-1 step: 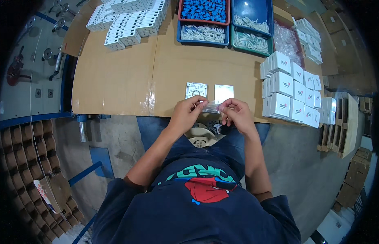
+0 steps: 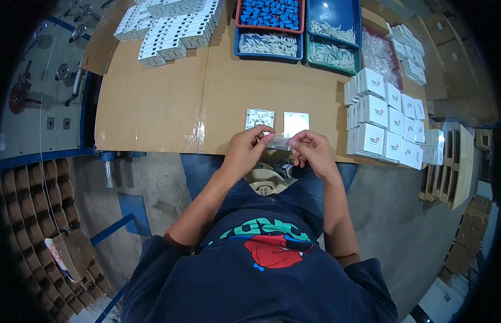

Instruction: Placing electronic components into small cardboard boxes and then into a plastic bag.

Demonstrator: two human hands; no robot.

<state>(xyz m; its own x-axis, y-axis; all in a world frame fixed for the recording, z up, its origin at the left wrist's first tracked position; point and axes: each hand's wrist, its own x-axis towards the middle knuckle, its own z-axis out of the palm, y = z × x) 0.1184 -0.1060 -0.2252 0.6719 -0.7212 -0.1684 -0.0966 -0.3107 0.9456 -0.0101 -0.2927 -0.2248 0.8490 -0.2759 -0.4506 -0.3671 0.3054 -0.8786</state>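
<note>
My left hand (image 2: 249,149) and my right hand (image 2: 314,152) are raised together at the near edge of the cardboard-covered table (image 2: 153,107). Between their fingertips they pinch a small clear plastic bag (image 2: 280,142), one hand on each end. Just beyond the bag, two flat white square pieces lie side by side on the table: a moulded white plate (image 2: 259,118) and a plain white card (image 2: 295,121). What the bag holds is too small to tell.
Stacked small white boxes (image 2: 379,124) fill the table's right side. More white boxes (image 2: 170,27) sit far left. Trays at the back hold blue parts (image 2: 271,13) and white parts (image 2: 269,43). Clear bags (image 2: 377,51) lie behind the boxes. A pale round object (image 2: 264,182) rests in my lap.
</note>
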